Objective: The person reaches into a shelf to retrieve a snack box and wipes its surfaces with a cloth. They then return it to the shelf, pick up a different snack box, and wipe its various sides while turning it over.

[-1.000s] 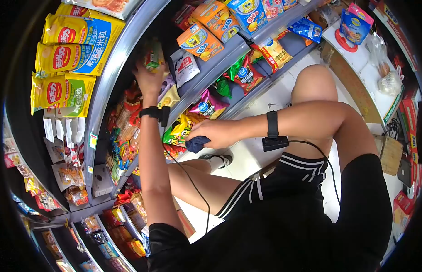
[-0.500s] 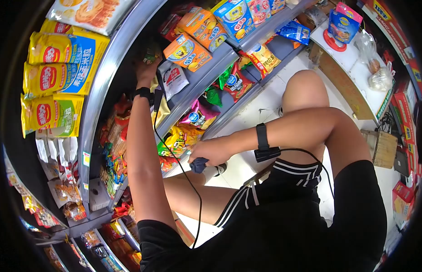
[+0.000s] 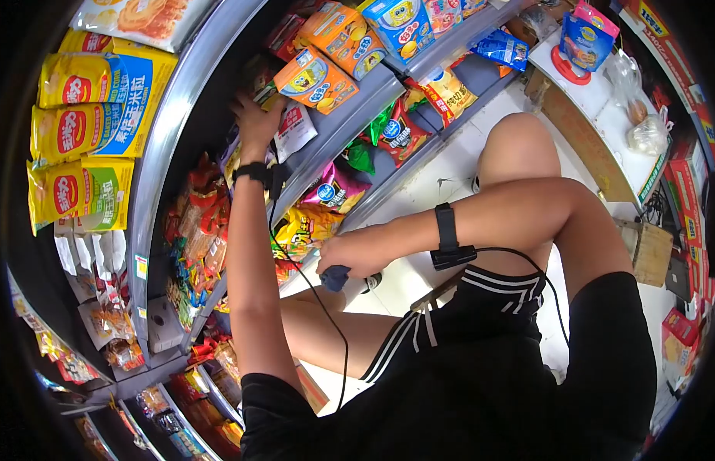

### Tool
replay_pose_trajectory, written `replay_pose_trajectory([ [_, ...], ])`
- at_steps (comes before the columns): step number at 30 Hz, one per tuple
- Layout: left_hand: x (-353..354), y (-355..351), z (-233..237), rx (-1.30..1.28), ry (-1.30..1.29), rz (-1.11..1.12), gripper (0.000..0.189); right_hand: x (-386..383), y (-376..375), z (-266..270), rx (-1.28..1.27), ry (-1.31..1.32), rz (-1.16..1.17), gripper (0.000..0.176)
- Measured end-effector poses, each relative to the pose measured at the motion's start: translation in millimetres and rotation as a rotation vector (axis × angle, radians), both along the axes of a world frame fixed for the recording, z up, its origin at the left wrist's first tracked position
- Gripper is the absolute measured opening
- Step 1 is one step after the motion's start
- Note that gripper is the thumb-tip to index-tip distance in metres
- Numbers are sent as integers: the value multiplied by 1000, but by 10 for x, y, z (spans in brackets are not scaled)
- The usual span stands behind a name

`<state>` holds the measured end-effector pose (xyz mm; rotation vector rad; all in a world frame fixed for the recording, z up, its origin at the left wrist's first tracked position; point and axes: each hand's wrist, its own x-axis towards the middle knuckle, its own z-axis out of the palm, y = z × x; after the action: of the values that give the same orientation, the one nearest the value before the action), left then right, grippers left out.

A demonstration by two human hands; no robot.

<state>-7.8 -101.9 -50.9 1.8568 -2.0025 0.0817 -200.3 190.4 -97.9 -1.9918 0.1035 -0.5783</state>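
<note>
My left hand (image 3: 257,123) reaches into the shelf at the upper left, fingers spread over packaged snacks beside a white packet (image 3: 295,131) and an orange cartoon box (image 3: 316,80). Nothing is visibly gripped in it. Lower down, my right hand (image 3: 353,255) is closed on a dark, crumpled cloth (image 3: 335,277). A yellow snack bag (image 3: 304,230) lies just above that hand, with a purple bag (image 3: 333,189) behind it.
Yellow corn snack bags (image 3: 77,134) stand on the left shelf. Red packets (image 3: 200,223) fill the shelf beside my left forearm. At the upper right, a white counter (image 3: 603,92) holds a blue pouch (image 3: 585,42) and plastic bags. A wooden box (image 3: 651,253) sits at the right.
My left hand has come slightly out of the shelf's dark recess, and its fingers now show spread. The white packet beside it looks shifted. My right hand stays nearly in place with the cloth.
</note>
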Motion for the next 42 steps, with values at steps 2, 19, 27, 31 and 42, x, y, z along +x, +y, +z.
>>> replay_pose_trajectory([
  [2,-172,479,266,105,-80,38,125,64,-3,-82,-91,-37,4,49],
  [19,-570,870,67,387,-299,127,106,31,-40,-79,-93,5,63,51],
  [27,-348,900,574,434,206,-106,80,11,-45,-83,-137,45,80,52],
  [31,-150,970,828,404,234,-27,79,56,-50,-154,-139,-21,83,52],
  [42,883,1568,695,202,-140,374,83,103,-41,-114,-189,59,173,52],
])
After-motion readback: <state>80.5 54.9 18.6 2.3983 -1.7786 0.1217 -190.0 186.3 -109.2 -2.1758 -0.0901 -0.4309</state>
